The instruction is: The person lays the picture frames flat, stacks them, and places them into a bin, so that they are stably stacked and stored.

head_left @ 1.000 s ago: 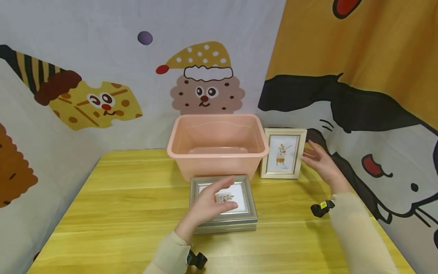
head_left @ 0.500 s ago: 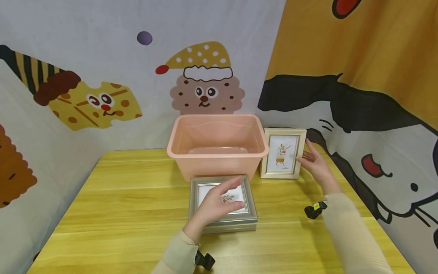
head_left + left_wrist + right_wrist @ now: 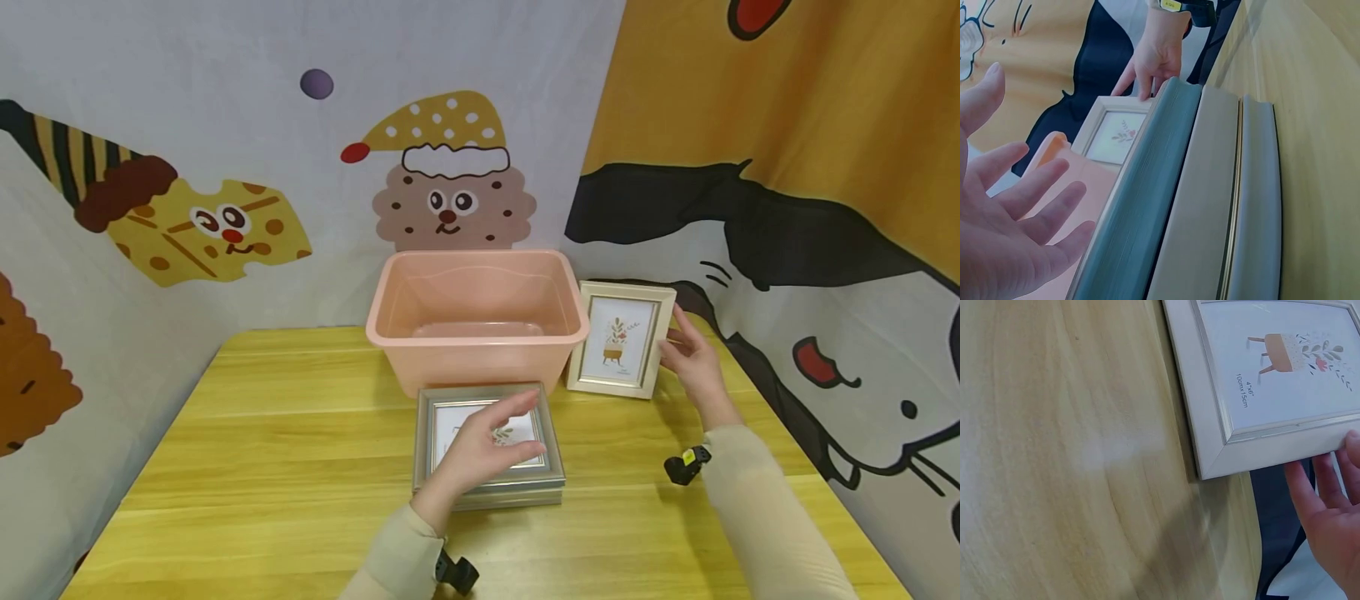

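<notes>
My right hand (image 3: 696, 367) pinches the right edge of a cream picture frame (image 3: 619, 340), thumb on the front and fingers behind. That frame stands tilted beside the pink plastic bin (image 3: 480, 367) and shows a printed plant in a pot. In the right wrist view the frame's corner (image 3: 1216, 459) is off the table surface or at its edge; I cannot tell which. Over a stack of picture frames (image 3: 551, 475) hovers my left hand (image 3: 486, 450), thumb and fingers spread, holding nothing. A silver-grey frame tops the stack, and the left wrist view shows its layered sides (image 3: 1204, 187).
The wood-grain table (image 3: 262, 467) carries everything. The bin stands at its back edge, against a cartoon-printed cloth (image 3: 247, 75) that also hangs along both sides. The stack sits directly in front of the bin.
My right hand has moved left onto the cream frame and taken hold of its edge; the frame has tilted slightly. My left hand has drifted a little right over the stack.
</notes>
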Demonstrator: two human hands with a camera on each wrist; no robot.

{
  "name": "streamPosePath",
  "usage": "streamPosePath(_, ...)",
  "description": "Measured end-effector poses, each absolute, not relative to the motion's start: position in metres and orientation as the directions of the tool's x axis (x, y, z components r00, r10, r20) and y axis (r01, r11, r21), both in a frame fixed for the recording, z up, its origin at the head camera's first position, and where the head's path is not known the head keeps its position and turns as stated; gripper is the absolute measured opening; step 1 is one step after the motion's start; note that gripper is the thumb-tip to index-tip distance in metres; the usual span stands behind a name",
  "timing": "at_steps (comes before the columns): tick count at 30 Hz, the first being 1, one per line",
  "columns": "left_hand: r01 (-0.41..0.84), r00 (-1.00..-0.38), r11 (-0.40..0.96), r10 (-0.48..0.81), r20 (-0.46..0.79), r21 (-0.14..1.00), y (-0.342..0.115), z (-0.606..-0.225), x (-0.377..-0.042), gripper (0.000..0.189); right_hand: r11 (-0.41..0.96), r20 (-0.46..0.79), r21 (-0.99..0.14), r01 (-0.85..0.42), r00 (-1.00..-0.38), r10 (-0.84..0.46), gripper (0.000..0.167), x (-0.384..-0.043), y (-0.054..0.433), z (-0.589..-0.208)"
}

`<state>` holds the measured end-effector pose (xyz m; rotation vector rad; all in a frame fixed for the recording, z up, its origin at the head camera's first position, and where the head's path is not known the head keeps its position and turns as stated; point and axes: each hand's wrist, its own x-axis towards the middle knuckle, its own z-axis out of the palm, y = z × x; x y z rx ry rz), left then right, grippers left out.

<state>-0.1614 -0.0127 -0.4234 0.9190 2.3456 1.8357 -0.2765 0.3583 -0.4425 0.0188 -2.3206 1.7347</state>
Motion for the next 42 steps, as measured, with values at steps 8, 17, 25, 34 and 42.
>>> streamPosePath(8,0.432,-0.819,0.136,0.473,0.325,0.892,-0.002,-0.424,-0.161,0.064,0.332,0.244,-0.925,-0.186,-0.96,0.14,0.068,-0.27,0.359,-0.443)
streamPosePath(17,0.398,-0.813,0.111,0.502,0.294,0.911,0.013,-0.431,-0.163,0.062,0.298,0.285,-0.925,-0.234,-0.948,0.141,0.068,-0.257,0.363,-0.443)
streamPosePath(25,0.412,-0.821,0.176,0.498,0.281,0.894,0.023,-0.428,-0.168,0.062,0.0,0.326,-0.943,-0.332,-0.926,0.189,0.069,-0.241,0.373,-0.44)
streamPosePath(34,0.415,-0.837,0.196,0.465,0.288,0.889,0.033,-0.415,-0.178,0.063,-0.198,0.385,-0.894,-0.401,-0.915,0.118,0.073,-0.23,0.387,-0.441)
streamPosePath(42,0.372,-0.859,0.136,0.426,0.285,0.918,0.033,-0.412,-0.186,0.062,-0.289,0.471,-0.848,-0.443,-0.882,-0.03,0.073,-0.217,0.396,-0.44)
